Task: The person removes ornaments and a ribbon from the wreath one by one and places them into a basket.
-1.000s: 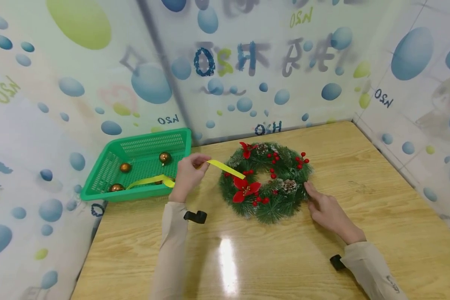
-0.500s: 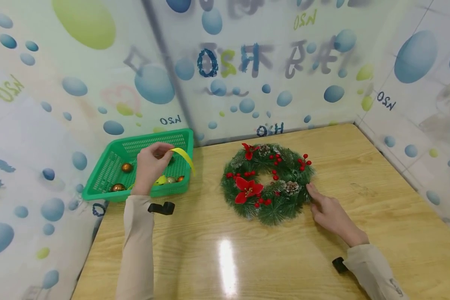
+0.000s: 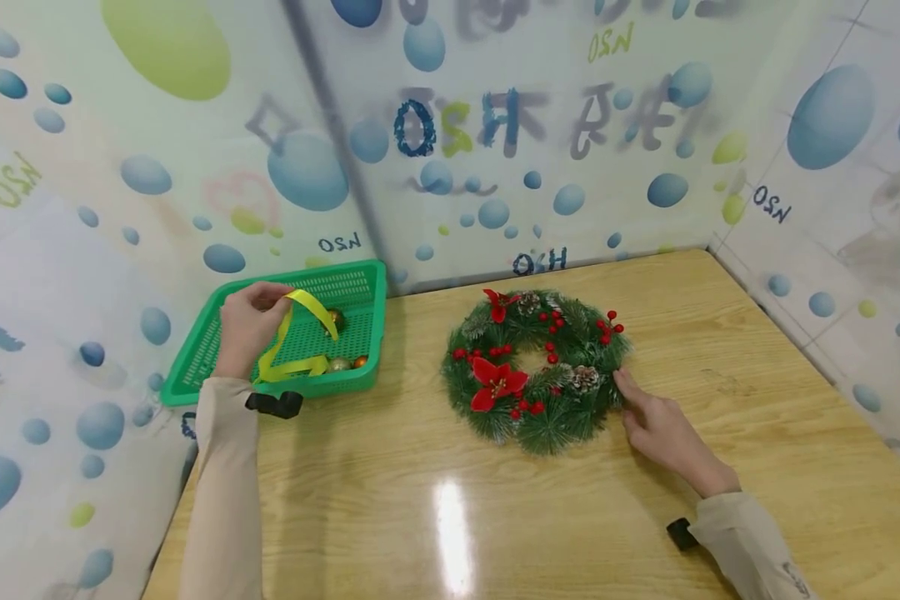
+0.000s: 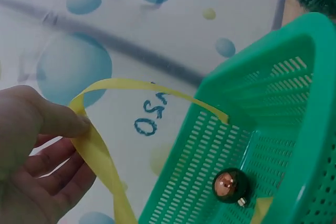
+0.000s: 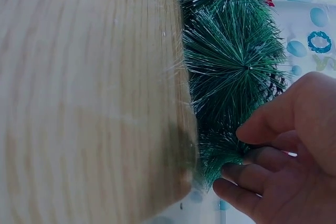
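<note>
In the head view my left hand (image 3: 249, 329) is over the left part of the green plastic basket (image 3: 348, 382). Between its thumb and fingers it pinches a yellow ribbon (image 4: 102, 163); one short end arches to the right and a longer length hangs down into the basket. A Christmas wreath (image 3: 547, 429) of green needles, with red flowers, berries and pine cones, lies flat on the table. My right hand (image 3: 667, 433) grips the wreath's right edge, thumb on top and fingers curled at the needles (image 5: 226, 142) in the right wrist view.
Several baubles lie in the basket, among them a shiny copper one (image 4: 227, 184); my left hand hides part of the basket's inside. The wooden table (image 3: 540, 517) backs onto a wall (image 3: 450, 217) printed with blue and green bubbles.
My left hand has moved left from near the wreath to over the basket, carrying the ribbon's end away from the wreath. My right hand stays at the wreath's edge.
</note>
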`<state>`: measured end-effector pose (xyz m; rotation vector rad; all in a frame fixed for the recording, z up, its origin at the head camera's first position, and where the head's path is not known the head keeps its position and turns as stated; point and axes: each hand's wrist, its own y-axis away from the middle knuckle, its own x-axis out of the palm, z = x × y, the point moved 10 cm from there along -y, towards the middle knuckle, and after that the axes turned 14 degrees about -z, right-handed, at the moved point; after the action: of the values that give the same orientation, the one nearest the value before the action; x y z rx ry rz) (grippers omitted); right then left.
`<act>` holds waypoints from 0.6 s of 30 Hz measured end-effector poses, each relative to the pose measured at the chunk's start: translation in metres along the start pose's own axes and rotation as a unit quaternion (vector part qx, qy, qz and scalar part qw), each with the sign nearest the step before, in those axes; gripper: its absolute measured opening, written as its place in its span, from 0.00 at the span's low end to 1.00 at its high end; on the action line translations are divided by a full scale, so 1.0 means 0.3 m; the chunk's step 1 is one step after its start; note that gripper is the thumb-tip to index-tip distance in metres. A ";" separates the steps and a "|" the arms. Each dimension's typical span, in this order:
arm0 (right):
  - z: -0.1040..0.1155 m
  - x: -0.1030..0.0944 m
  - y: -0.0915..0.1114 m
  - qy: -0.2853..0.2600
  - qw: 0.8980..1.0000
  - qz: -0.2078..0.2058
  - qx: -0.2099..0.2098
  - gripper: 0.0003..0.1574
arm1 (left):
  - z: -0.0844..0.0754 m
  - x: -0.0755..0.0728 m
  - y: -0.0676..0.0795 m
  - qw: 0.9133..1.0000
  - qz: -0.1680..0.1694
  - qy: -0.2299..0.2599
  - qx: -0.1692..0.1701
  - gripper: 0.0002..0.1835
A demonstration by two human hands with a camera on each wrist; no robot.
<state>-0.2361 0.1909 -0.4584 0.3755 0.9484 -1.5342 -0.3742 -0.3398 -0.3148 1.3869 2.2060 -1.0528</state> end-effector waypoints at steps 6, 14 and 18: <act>0.013 -0.003 0.010 0.002 1.000 -0.003 -0.008 0.40 | 0.069 -0.022 0.007 0.999 -0.001 -0.012 -0.035 0.18; 0.014 -0.010 0.016 0.001 1.000 -0.003 -0.007 0.40 | 0.122 0.005 0.051 0.998 0.026 -0.003 -0.058 0.17; 0.018 -0.006 0.012 -0.003 1.000 -0.001 -0.007 0.40 | 0.142 0.009 0.068 0.997 0.044 -0.004 -0.065 0.18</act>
<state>-0.2307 0.1884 -0.4552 0.3595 0.9544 -1.5297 -0.3620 -0.3641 -0.3536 1.4055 2.1463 -0.8668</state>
